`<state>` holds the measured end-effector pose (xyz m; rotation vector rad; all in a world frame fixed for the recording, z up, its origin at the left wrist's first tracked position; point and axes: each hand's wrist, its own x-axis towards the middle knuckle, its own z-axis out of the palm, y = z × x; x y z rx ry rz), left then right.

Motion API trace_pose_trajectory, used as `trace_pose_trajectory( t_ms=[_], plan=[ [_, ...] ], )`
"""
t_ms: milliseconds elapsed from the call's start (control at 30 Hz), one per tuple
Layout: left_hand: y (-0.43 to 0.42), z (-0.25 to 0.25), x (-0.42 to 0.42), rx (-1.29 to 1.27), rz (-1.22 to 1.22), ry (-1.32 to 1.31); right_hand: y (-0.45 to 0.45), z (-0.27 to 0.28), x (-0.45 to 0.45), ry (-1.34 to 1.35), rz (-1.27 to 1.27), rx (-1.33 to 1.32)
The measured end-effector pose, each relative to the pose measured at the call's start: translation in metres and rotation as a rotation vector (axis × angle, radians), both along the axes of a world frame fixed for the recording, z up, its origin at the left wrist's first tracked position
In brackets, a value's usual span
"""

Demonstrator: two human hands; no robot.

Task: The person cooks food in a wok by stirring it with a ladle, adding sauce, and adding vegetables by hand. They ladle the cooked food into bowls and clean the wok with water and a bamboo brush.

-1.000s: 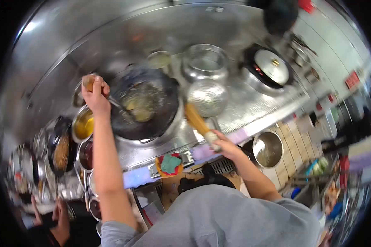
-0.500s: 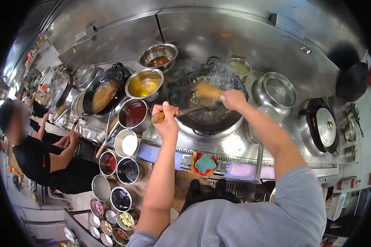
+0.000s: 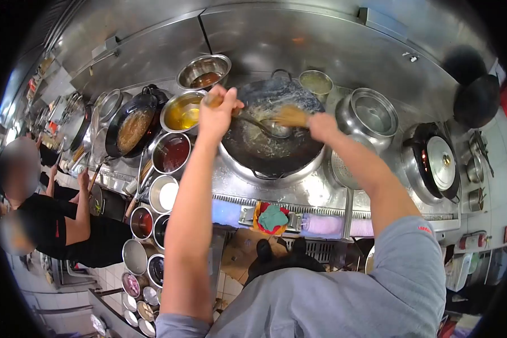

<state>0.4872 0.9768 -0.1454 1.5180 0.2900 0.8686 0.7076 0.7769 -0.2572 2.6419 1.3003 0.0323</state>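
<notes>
A large black wok (image 3: 248,149) sits on the steel stove in front of me, with pale, frothy liquid inside. My left hand (image 3: 218,110) is closed around the wooden handle of a ladle (image 3: 253,122), whose metal bowl reaches down into the wok. In my right hand (image 3: 324,127) is a bamboo wok brush (image 3: 291,116). Its bristles point left, next to the ladle's bowl; whether they touch it I cannot tell. Both tools are over the middle of the wok.
Left of the wok stand a bowl of yellow oil (image 3: 180,115), a pot of red sauce (image 3: 172,153) and a second wok (image 3: 132,127) holding brown liquid. To the right are a steel pot (image 3: 372,115) and a strainer (image 3: 349,163). A co-worker (image 3: 67,225) stands at left.
My left hand has risen and tilted the ladle's handle upward. The brush has shifted slightly within the wok. Steam has thinned, and frothy liquid now shows more. The view has turned a little.
</notes>
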Motion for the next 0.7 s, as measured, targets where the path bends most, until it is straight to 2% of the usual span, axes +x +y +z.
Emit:
trace_pose_trajectory(
  t_ms=[33,67,100,133,200,233,367,400,433,467,533,567,633,667,700],
  plan=[
    [-0.001,-0.003,-0.018,0.049,0.002,0.055,-0.002,0.018,0.011,-0.03,-0.015,0.043],
    [0.001,-0.01,-0.048,0.291,0.075,0.203,-0.003,0.026,0.016,-0.113,-0.005,0.112],
    [-0.017,-0.002,-0.087,0.096,-0.024,0.407,-0.009,0.034,0.015,-0.081,-0.032,0.175],
    [-0.029,-0.019,-0.119,-0.259,-0.261,0.288,-0.017,0.043,0.013,-0.048,-0.07,0.24],
    [-0.071,-0.035,-0.158,-0.953,-0.53,0.071,-0.033,0.064,-0.006,0.029,-0.112,0.344],
    [-0.072,-0.04,-0.156,-0.956,-0.544,0.091,-0.039,0.07,-0.019,0.11,-0.132,0.439],
    [-0.055,-0.104,-0.133,-0.264,-0.408,0.961,-0.061,0.089,-0.038,0.159,-0.093,0.552],
    [-0.049,-0.113,-0.128,-0.064,-0.353,1.147,-0.068,0.105,-0.046,0.087,-0.053,0.554],
    [-0.043,-0.118,-0.135,0.523,-0.368,1.13,-0.077,0.121,-0.053,0.014,-0.01,0.556],
    [-0.038,-0.129,-0.145,0.537,-0.381,1.129,-0.09,0.138,-0.058,0.011,-0.027,0.561],
    [-0.029,-0.155,-0.159,1.146,0.143,0.809,-0.116,0.17,-0.07,-0.04,-0.009,0.685],
    [-0.023,-0.16,-0.157,1.15,0.133,0.804,-0.131,0.181,-0.072,-0.132,0.031,0.79],
    [-0.013,-0.165,-0.152,0.827,0.286,1.118,-0.159,0.2,-0.079,-0.23,0.067,0.897],
    [-0.012,-0.168,-0.149,0.838,0.276,1.11,-0.175,0.209,-0.086,-0.105,0.024,1.087],
    [-0.014,-0.172,-0.147,0.723,0.208,1.072,-0.189,0.212,-0.093,0.021,-0.025,1.27]
  ],
)
